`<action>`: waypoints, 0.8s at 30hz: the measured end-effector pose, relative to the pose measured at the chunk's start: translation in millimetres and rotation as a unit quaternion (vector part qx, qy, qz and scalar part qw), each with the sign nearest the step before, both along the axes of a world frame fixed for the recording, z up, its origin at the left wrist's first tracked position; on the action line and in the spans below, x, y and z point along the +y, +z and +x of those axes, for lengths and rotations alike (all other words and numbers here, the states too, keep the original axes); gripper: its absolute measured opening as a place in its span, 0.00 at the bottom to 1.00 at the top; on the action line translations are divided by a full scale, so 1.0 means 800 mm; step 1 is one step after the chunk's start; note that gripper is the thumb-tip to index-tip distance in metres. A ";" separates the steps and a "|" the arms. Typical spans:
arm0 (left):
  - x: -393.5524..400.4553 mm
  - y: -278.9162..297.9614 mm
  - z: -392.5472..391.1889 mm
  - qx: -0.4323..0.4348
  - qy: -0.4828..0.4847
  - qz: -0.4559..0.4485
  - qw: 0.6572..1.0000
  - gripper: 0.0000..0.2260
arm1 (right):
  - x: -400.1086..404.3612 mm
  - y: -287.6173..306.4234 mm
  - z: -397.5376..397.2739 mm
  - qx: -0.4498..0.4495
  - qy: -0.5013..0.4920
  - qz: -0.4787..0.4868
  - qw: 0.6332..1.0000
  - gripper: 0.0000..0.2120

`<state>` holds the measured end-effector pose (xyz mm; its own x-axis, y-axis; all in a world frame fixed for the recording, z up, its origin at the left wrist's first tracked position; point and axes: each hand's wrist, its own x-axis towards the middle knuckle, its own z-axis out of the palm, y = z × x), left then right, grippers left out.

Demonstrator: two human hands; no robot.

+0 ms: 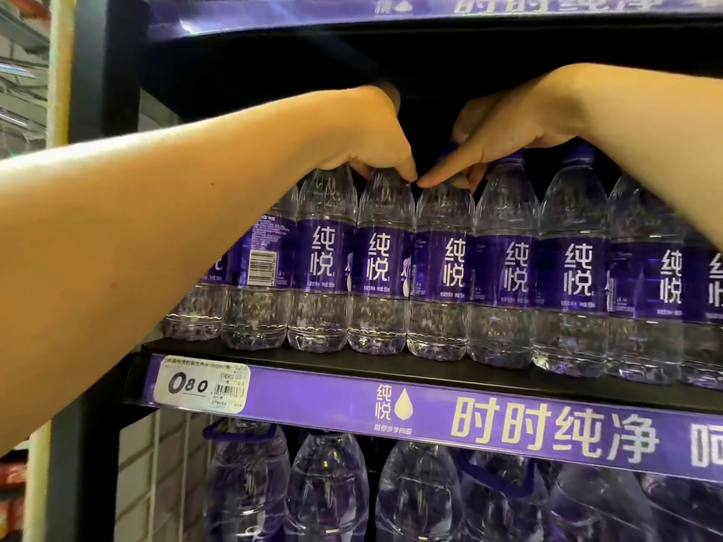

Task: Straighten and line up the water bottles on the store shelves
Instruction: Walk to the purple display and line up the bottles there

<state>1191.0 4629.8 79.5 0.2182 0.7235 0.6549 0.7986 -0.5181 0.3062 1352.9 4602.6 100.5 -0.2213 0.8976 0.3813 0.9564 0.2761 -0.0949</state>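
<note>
A row of clear water bottles with purple labels (442,267) stands along the front of a black shelf (352,361). My left hand (367,131) grips the top of one bottle (381,264) left of centre, covering its cap. My right hand (508,127) closes over the caps of the two bottles to the right (504,267), index finger pointing down-left and touching my left fingertips. One bottle at the left (256,267) shows its barcode instead of the label front. My left forearm hides the bottles furthest left.
A purple shelf strip with a white price tag (201,385) runs under the row. Larger water jugs with purple handles (324,487) fill the shelf below. Another shelf (391,17) sits close above the bottle caps. A black upright (105,72) bounds the shelving at left.
</note>
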 end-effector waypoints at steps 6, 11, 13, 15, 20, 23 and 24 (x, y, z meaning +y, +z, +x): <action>-0.012 0.003 -0.023 -0.057 -0.020 0.147 0.987 0.14 | -0.002 0.012 -0.006 0.007 -0.018 0.072 0.997 0.25; -0.023 0.000 -0.070 -0.050 -0.014 0.203 0.978 0.10 | -0.001 0.009 -0.035 0.056 0.029 0.135 0.989 0.27; -0.022 -0.002 -0.093 -0.048 -0.011 0.211 0.976 0.09 | -0.001 0.006 -0.053 0.061 0.038 0.154 0.986 0.30; -0.017 -0.001 -0.117 -0.046 0.008 0.200 0.979 0.08 | -0.002 0.003 -0.072 0.063 0.047 0.146 0.986 0.31; -0.005 0.006 -0.162 -0.001 0.036 0.112 0.993 0.09 | -0.001 -0.002 -0.114 0.044 0.083 0.121 0.988 0.25; -0.010 0.009 -0.172 0.054 0.012 0.086 0.995 0.12 | 0.003 -0.003 -0.127 0.029 0.084 0.097 0.991 0.21; -0.013 0.009 -0.172 0.084 0.009 0.076 0.994 0.15 | 0.007 -0.001 -0.127 0.024 0.071 0.085 0.994 0.22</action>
